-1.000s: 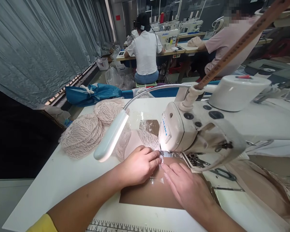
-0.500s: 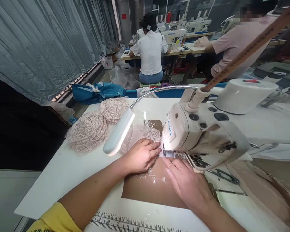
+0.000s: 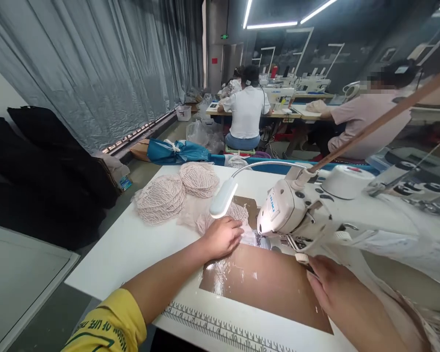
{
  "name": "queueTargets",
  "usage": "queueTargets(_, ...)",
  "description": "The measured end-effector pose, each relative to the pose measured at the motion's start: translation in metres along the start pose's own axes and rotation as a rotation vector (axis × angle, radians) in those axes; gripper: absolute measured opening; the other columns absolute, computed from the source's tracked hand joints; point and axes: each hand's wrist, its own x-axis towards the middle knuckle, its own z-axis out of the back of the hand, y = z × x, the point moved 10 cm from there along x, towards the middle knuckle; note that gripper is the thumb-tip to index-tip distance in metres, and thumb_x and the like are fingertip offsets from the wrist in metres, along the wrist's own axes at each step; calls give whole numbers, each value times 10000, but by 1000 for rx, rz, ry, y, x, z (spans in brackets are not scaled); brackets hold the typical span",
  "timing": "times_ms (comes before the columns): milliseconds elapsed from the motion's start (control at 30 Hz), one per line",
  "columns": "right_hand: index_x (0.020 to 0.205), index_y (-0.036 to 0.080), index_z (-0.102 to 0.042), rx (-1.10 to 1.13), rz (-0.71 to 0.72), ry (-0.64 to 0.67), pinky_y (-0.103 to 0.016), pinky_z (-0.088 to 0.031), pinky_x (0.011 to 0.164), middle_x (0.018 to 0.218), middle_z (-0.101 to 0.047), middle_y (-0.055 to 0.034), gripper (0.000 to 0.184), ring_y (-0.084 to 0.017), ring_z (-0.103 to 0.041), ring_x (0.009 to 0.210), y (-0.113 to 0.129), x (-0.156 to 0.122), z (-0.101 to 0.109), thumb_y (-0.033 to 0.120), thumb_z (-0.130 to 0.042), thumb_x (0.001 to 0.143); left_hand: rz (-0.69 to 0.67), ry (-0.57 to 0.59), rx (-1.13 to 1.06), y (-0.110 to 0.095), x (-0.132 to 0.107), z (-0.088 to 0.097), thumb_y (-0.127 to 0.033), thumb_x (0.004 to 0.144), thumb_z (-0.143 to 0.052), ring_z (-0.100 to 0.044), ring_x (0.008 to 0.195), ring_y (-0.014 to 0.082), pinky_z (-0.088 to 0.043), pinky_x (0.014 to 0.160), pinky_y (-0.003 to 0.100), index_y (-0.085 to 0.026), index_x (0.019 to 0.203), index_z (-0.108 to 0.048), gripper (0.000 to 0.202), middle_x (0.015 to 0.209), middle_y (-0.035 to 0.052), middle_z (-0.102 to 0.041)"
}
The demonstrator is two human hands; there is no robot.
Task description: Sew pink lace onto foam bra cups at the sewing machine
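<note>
Head view: right hand (image 3: 333, 282), grip unclear

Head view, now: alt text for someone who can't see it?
A person's left hand rests on pale lace fabric beside a white sewing machine; the right hand is at a small white ribbed part, grip unclear. A brown sheet lies in front, lace stacks to the left, and two people sit beyond.

Single view, worn on the head. Looks forward, tilted down. Worktop (image 3: 113, 254) near, filling lower middle. Machine (image 3: 282, 208) close, 4 o'clock. Curtain (image 3: 113, 73) farther, 10 o'clock. Co-worker in white (image 3: 245, 115) well back, 1 o'clock.
</note>
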Motion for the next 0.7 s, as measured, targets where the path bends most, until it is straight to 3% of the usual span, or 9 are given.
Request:
queueTargets(100, 1045, 145, -687, -49, 33, 64, -319, -483, 511, 789, -689, -99, 402, -225, -650, 627, -10, -12, -13, 89, -405, 763, -35, 61, -66, -10, -7, 7, -163, 852, -533, -620, 978, 221, -473, 899, 341, -163, 906, -701, 177, 1060, 81, -702)
queueTargets(200, 1030, 134, -692, -61, 58, 89, -308, -464, 479, 785, -675, -95, 418, -215, -633, 590, -9, -20, -23, 50, -426, 719, -188, 238, -229, -46, -29, 5, -149, 814, -596, -647, 949, 153, -481, 895, 227, -191, 861, -708, 129, 986, 17, -729)
queueTargets(300, 1032, 112, -679, -51, -3, 57, -317, -451, 486, 779, -660, -104, 403, -231, -628, 608, -8, -19, -25, 45, -427, 725, -278, 397, -426, -84, -57, 6, -180, 806, -612, -623, 1051, 186, -447, 990, 273, -180, 939, -712, 167, 1084, 56, -704)
queueTargets(367, 1017, 104, -673, 3, -91, 4, -325, -453, 506, 780, -661, -115, 369, -246, -637, 637, -11, -16, -23, 63, -408, 763, -231, 387, -484, -92, -66, 13, -231, 800, -637, -602, 1093, 219, -441, 1007, 321, -166, 1023, -702, 241, 1142, 93, -676)
queueTargets(433, 1018, 110, -665, 76, -153, -39, -330, -467, 534, 805, -672, -126, 339, -257, -653, 681, -13, -15, -22, 109, -396, 812, -125, 296, -499, -85, -67, 24, -289, 803, -661, -590, 1113, 230, -445, 1000, 338, -167, 1091, -686, 313, 1178, 111, -655)
queueTargets(567, 1075, 165, -644, 183, -179, -88, -308, -501, 572, 874, -706, -118, 342, -236, -677, 732, -13, -16, -19, 171, -382, 855, 104, 47, -450, -48, -59, 44, -339, 775, -695, -521, 1215, 259, -398, 1049, 386, -185, 1153, -662, 409, 1279, 120, -594)
queueTargets(700, 1129, 199, -631, 286, -175, -119, -280, -536, 585, 921, -735, -87, 376, -204, -700, 751, -11, -19, -14, 200, -349, 880, 305, -23, -381, -8, -43, 43, -348, 686, -750, -395, 1322, 302, -320, 1102, 416, -175, 1269, -585, 630, 1391, 131, -492)
